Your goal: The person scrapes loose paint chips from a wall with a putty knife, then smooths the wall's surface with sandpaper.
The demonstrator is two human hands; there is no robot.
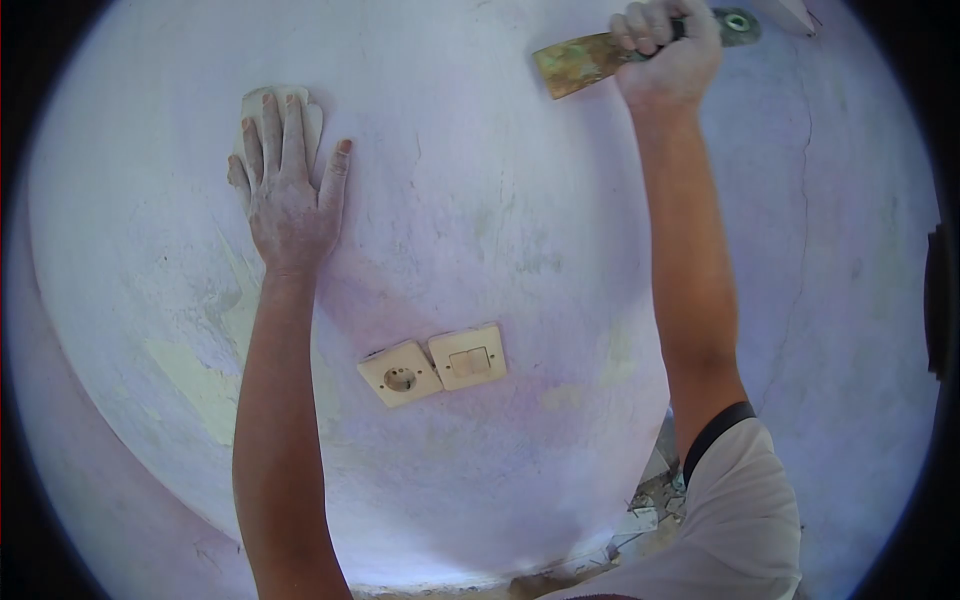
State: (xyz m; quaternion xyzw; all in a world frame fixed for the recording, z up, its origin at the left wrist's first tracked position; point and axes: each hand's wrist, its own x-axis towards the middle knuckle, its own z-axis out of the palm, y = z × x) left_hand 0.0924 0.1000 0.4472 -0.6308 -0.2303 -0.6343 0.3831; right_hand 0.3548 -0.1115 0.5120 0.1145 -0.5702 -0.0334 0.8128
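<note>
Our right hand (665,50) is clenched on the handle of a scraper (580,62) high on the wall (480,200); we judge it light and stiff-bladed, best held there. Our left hand (290,190) lies flat and unclenched on a soft-looking sanding pad (314,120).

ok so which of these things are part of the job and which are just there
In use: scraper in the right hand; pad under the flat left hand; wall.
Just there: socket; switch; rubble low down.
</note>
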